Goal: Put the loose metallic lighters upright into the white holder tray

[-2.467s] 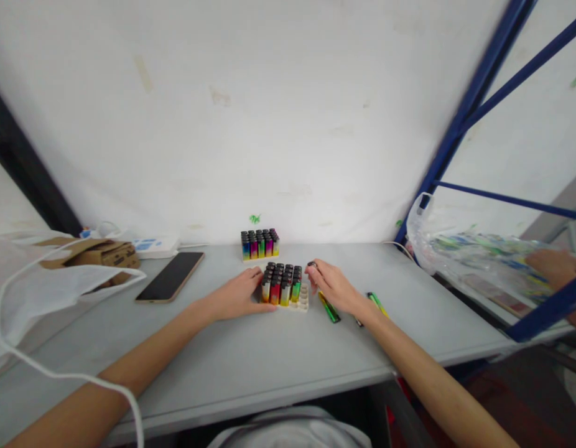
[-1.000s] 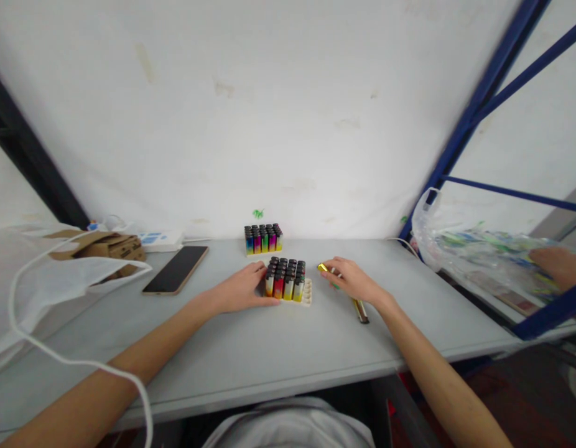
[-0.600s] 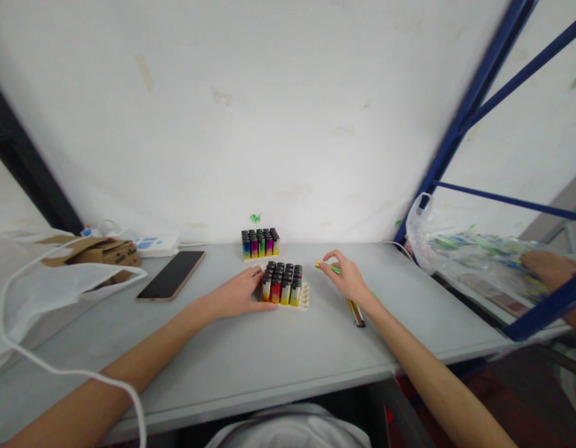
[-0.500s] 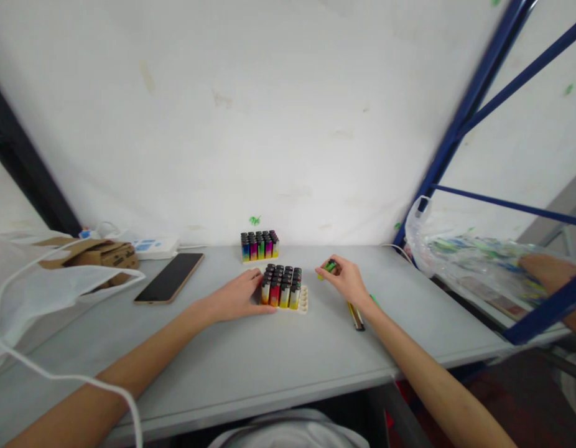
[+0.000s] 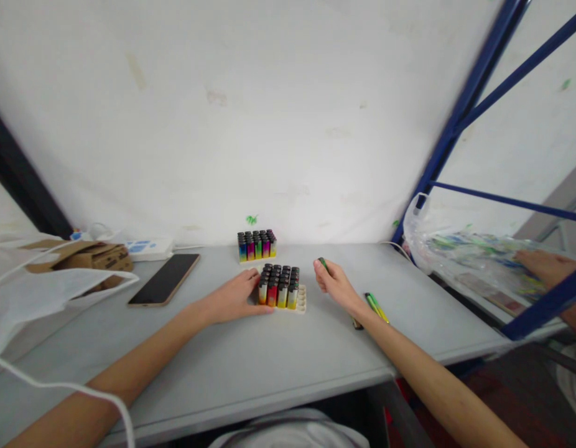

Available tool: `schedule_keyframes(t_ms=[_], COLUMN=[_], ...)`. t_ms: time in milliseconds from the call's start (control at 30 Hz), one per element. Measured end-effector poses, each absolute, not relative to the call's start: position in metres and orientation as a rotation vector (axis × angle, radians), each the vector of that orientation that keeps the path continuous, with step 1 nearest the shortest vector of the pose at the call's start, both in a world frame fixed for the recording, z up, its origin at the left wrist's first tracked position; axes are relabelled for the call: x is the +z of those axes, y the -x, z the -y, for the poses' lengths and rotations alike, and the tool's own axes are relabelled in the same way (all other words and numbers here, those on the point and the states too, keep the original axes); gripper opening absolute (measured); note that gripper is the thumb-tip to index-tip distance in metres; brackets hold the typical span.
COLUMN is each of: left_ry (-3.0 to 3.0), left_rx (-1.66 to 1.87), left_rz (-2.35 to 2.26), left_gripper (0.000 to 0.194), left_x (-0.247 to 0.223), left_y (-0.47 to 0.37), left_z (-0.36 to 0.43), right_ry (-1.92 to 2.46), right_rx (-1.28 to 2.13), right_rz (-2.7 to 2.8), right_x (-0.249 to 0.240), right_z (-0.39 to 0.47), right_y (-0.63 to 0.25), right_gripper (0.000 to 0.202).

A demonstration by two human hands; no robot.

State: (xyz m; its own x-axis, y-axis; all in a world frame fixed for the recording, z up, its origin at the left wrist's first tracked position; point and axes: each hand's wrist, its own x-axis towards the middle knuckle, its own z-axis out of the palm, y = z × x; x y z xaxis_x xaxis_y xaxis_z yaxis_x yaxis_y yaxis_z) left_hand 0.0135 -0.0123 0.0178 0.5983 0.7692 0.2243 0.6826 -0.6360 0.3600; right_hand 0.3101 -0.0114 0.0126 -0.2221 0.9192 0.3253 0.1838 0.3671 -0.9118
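Observation:
Upright lighters [image 5: 282, 295] with black tops stand in rows in a pale tray [image 5: 301, 306], and the row of holes at its right side holds none. My left hand [image 5: 239, 294] grips the tray's left end, thumb at the front corner and fingers behind. To the right of the tray, my right hand [image 5: 335, 283] is raised and closed around a green lighter [image 5: 323, 263], whose top end shows above the fist. Under my right forearm lies a dark-ended lighter [image 5: 357, 324], mostly covered. Just right of the wrist a green and yellow lighter [image 5: 376, 307] lies flat, perhaps with another alongside.
Another full tray of lighters [image 5: 257, 246] stands near the wall. A phone [image 5: 165, 279], a white power strip [image 5: 150, 249] and a plastic bag with cardboard [image 5: 101, 259] lie left. Blue bed-frame bars [image 5: 449, 143] and a co-worker's hand [image 5: 544, 269] over plastic-wrapped items are at right.
My right hand has turned the green lighter more upright, and its fingers now wrap around it. The green and yellow lighter beside the forearm has come into view. My left hand stays on the tray.

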Motion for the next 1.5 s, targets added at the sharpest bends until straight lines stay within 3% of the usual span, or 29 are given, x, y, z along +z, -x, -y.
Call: schedule_keyframes(t_ms=[267,400,667,1200,1500], left_ry=[-2.582,-2.572,-2.549,-2.594,-2.588], left_rx=[0.424,0.439,0.480,0.458,0.477], left_rz=[-1.214,-1.218,-1.209,-1.217,-1.192], left_gripper=[0.070,0.069,0.067,0.068,0.068], left_x=[0.022,0.022,0.021,0.024,0.025], left_y=[-0.016,-0.017,-0.017,-0.016,-0.016], left_z=[0.014,0.015,0.014,0.016,0.016], right_ry=[1.222,1.229,1.223,1.054,1.184], right_rx=[0.370,0.354,0.380,0.255,0.341], right_rz=[1.762,1.794,1.900,2.171,2.149], right_x=[0.017,0.018,0.022,0.026,0.023], right_z=[0.019,0.019,0.016,0.013,0.008], right_y=[-0.306,-0.307,-0.308,-0.316,-0.322], right_gripper=[0.049,0.041,0.049,0.033,0.048])
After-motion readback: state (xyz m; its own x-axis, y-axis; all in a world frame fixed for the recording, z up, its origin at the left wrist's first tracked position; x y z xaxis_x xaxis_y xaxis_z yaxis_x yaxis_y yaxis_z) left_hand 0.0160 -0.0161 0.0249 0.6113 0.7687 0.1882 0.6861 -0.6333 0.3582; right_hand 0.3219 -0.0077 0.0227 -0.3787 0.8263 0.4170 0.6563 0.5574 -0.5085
